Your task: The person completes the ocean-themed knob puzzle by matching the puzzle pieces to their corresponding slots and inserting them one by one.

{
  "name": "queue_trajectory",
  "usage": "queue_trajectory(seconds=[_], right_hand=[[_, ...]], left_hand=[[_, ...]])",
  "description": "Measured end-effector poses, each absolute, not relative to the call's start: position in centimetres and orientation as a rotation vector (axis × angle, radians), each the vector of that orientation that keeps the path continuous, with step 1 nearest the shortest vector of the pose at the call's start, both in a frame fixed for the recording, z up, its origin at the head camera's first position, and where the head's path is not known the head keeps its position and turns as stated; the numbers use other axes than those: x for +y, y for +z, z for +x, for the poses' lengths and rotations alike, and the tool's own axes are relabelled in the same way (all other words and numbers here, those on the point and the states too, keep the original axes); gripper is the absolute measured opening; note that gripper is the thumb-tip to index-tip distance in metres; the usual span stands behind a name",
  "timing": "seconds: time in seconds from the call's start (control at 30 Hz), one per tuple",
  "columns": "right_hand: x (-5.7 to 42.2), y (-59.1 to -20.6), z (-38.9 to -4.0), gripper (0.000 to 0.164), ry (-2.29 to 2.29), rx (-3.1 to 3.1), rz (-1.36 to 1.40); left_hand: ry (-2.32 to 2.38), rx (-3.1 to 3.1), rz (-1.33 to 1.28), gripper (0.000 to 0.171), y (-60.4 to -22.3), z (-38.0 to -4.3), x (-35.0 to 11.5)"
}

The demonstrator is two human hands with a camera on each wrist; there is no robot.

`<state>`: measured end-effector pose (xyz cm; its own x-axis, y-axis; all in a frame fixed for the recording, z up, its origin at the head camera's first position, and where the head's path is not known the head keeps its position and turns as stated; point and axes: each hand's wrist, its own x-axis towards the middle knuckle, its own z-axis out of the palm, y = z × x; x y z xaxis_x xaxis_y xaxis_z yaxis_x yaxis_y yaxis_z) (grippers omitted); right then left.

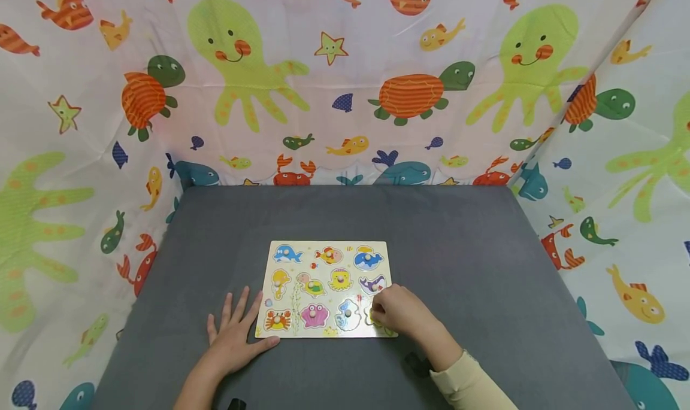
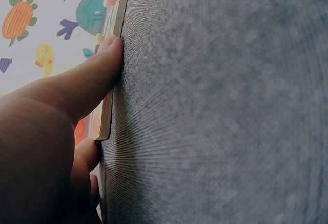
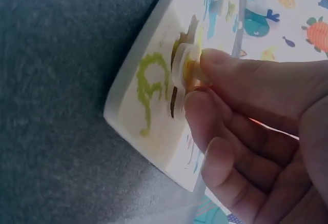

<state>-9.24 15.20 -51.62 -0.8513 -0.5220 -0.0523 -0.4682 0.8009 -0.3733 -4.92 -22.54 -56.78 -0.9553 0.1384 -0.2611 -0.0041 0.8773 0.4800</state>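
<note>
A wooden peg puzzle board (image 1: 330,305) with sea-animal pieces lies on the grey table. My right hand (image 1: 404,312) is over the board's near right corner. In the right wrist view, its thumb and fingers pinch a yellow puzzle piece (image 3: 190,69), tilted at a recess with its dark edge showing; the fingers cover much of the piece. My left hand (image 1: 235,337) lies with fingers spread at the board's left side. Its thumb (image 2: 100,62) touches the board's near edge, and the index fingertip is right by the left edge.
Other pieces with knobs sit in the board, among them a crab (image 1: 277,320), a pink shell (image 1: 315,315) and a seahorse (image 1: 347,315). Grey cloth (image 1: 458,236) covers the table. A curtain (image 1: 345,140) printed with sea animals rises behind and at both sides.
</note>
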Motion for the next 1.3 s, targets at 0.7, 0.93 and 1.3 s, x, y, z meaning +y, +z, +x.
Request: queue_trajectory(seconds=[0.7,0.93,1.3], right_hand=[[14.8,-51.8,-8.8,0.017,-0.514,2.866,-0.721],[14.8,-52.3,-9.0,0.015,-0.57,2.823,-0.732],[18.6,-50.3,-9.5,0.008,-0.725,2.768,-0.86]], left_hand=[[0.713,2.778,0.108,0.111,-57.5,-4.8,-22.6],[0.79,2.791,0.11,0.109,-57.4,-4.3,-22.8],[0.692,2.786,0.108,0.115,-57.0,-5.1,-22.4]])
